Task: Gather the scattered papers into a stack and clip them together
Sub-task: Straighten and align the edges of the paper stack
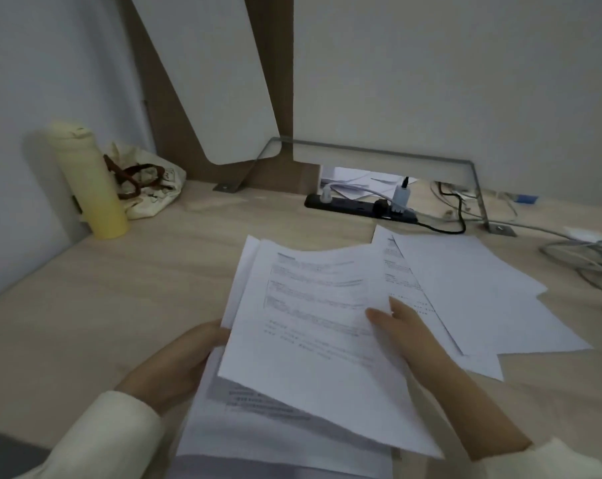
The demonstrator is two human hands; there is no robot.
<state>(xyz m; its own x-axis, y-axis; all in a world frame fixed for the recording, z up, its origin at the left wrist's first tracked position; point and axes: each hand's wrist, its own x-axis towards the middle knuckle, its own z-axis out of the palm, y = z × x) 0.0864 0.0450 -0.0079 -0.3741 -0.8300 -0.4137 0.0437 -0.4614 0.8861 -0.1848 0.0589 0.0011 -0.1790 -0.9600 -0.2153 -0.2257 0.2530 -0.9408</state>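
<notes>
While the worktop is being viewed from above, a printed sheet is being held at the centre of the frame between two hands. The left hand, at lower left of centre, is being kept curled around the sheet's left edge, with its fingers hidden beneath the paper. The right hand, right of centre, is being laid on the sheet's right side with its fingers extended and close together; whether anything is being pinched underneath cannot be told. Cream sleeves are being worn on both arms.

Further sheets are lying under the held sheet toward the bottom of the frame, one of them bearing printed text. A second group of papers is lying fanned and overlapping at right of centre, flat on the worktop, its left edge being covered by the held sheet.

In the upper left, a pale yellow bottle is standing upright, with a cloth bag touching it on the right. A black power strip is lying at upper centre with plugs inserted, and loose cables are trailing at the right edge.
</notes>
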